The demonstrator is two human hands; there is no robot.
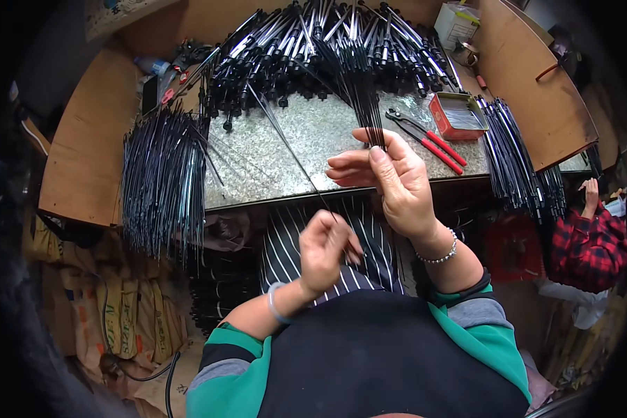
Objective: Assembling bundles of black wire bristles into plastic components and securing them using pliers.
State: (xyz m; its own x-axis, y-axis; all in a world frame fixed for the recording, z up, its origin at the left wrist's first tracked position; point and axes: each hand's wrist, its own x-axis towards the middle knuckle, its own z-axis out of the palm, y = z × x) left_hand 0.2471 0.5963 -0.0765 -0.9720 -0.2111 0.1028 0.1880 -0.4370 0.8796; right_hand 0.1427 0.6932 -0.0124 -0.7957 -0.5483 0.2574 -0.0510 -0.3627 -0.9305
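Observation:
My right hand [405, 187] is raised at the table's front edge. Its thumb and fingers pinch the lower ends of a bundle of thin black rods [368, 104], which look like umbrella ribs and fan upward toward the pile behind. Lower and to the left, slightly blurred, my left hand [322, 249] is closed at the lower end of a single long thin rod [285, 143]. That rod slants up and leftward over the tabletop. The fingertips of my left hand are partly hidden.
A heap of metal shafts with black fittings [279, 63] covers the table's back. Dark rods hang over the edge at left [164, 181] and right [510, 157]. Red-handled pliers [432, 143] lie beside a red box of pins [460, 117]. A person in a checked sleeve [585, 244] sits right.

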